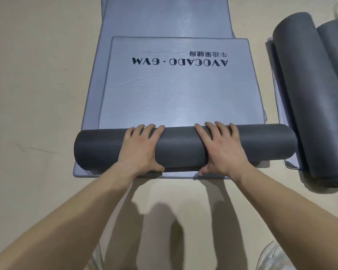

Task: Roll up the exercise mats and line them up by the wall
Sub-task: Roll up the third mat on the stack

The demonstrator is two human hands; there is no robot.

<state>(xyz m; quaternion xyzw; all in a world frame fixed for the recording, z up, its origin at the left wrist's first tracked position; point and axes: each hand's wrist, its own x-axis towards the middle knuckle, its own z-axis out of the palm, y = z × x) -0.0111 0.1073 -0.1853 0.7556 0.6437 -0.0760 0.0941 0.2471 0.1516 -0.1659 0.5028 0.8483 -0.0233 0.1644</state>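
A grey exercise mat [180,94] printed with "AVOCADO · GYM" lies flat on top of other flat mats [164,16]. Its near end is wound into a dark grey roll [180,147] lying crosswise in front of me. My left hand [142,149] grips the roll left of centre, fingers over the top and thumb at the near side. My right hand [221,149] grips it right of centre the same way. Two finished dark grey rolled mats [308,90] lie side by side at the right.
The floor [37,84] is beige and bare on the left. Another flat mat's edge [277,90] shows under the rolled mats at right. A light shoe [271,258] shows at the bottom right.
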